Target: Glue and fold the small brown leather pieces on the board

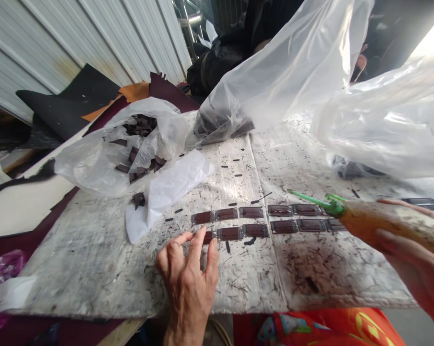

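My left hand (190, 264) rests on the worktop at the left end of the nearer row, its fingertips on a small dark brown rectangular piece (207, 237). My right hand (411, 250) is wrapped round an amber bottle (386, 223) with a thin green nozzle, held on its side above the right part of the rows. The nozzle's tip points left, over the farther row. Two rows of brown pieces with clear edges, such as this one (251, 212), lie across the worktop.
The worktop (94, 269) is stained and strewn with dark scraps. An open plastic bag (90, 168) of brown pieces lies at the back left, beside white paper (174, 187). Another clear bag (274, 72) stands at the back, and a third (379, 129) lies right. A person in dark clothing is behind.
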Demonstrator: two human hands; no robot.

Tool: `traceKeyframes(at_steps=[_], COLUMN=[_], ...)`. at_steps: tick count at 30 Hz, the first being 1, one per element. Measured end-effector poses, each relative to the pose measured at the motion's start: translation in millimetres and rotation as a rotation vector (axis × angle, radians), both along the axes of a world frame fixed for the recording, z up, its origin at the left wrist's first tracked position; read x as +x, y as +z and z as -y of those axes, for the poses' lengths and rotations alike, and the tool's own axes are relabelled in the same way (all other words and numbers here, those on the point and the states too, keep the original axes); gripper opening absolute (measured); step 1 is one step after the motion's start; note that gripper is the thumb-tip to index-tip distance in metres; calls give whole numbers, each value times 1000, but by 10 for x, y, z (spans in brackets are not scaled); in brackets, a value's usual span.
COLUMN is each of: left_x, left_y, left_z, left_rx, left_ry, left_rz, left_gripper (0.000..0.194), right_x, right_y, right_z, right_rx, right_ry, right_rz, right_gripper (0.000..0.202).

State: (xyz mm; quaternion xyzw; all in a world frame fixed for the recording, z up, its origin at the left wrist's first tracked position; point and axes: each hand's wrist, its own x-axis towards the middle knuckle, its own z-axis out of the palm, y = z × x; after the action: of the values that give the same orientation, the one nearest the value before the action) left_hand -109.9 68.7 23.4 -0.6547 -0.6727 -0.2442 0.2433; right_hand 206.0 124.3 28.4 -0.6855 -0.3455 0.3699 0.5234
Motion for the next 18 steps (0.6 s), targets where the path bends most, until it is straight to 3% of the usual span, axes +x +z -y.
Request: traceKeyframes(at_steps=[5, 10, 15, 18], left_x=[14, 32, 295, 575], left_y=[-8, 43, 212, 181], left_z=[1, 18, 270, 481], left_rx=[37, 68, 63, -254], left_ry=[25, 22, -155, -292], left_rz=[-26, -53, 120, 524], left_gripper=[24, 24, 32, 57], right_x=[0, 186, -77, -397], right_y=[64, -81, -50, -17], right_z=[23, 112, 423, 665], right_rx=[-30, -113, -254, -341], right_ry=[-43, -31, 348, 600], right_rz=[-417, -776, -992, -1158], right_gripper=[49, 42, 46, 49])
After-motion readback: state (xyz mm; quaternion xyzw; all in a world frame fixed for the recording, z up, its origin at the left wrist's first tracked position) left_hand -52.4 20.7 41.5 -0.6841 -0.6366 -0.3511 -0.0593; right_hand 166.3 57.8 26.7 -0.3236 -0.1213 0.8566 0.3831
